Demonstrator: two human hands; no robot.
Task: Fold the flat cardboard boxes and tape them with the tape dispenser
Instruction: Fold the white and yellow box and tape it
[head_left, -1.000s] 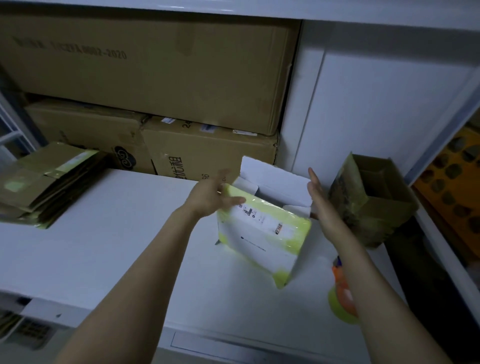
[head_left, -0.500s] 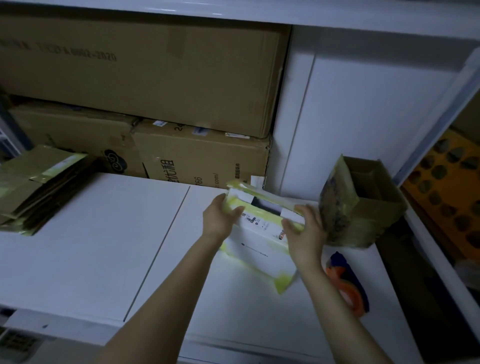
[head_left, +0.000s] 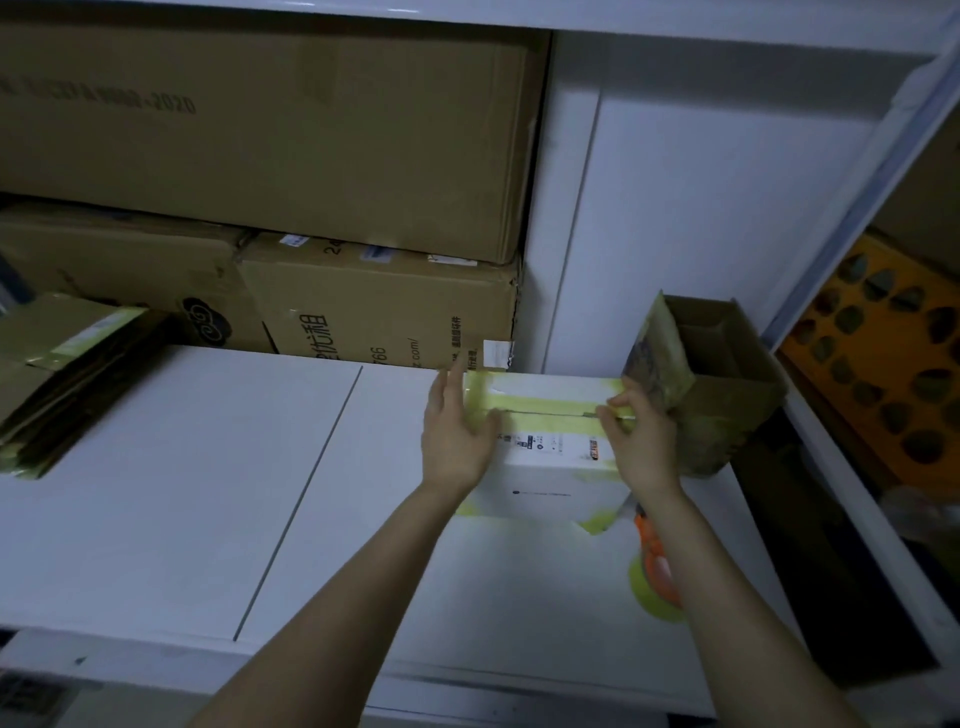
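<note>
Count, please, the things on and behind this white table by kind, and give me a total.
Large brown cardboard cartons: 3
White cardboard box with yellow-green edges: 1
Small open brown cardboard box: 1
Stack of flat cardboard boxes: 1 (its sheets cannot be counted)
Orange tape dispenser with yellow-green roll: 1
Total: 7

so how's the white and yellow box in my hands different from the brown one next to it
Flaps: the white box has its top flaps folded shut along a seam; the brown box is open on top, one flap up. Colour: the white box has yellow-green edges and a label; the brown box is dull cardboard. Hold: the left hand and right hand hold the white box; neither grips the brown box. Both stand on the table.
</note>
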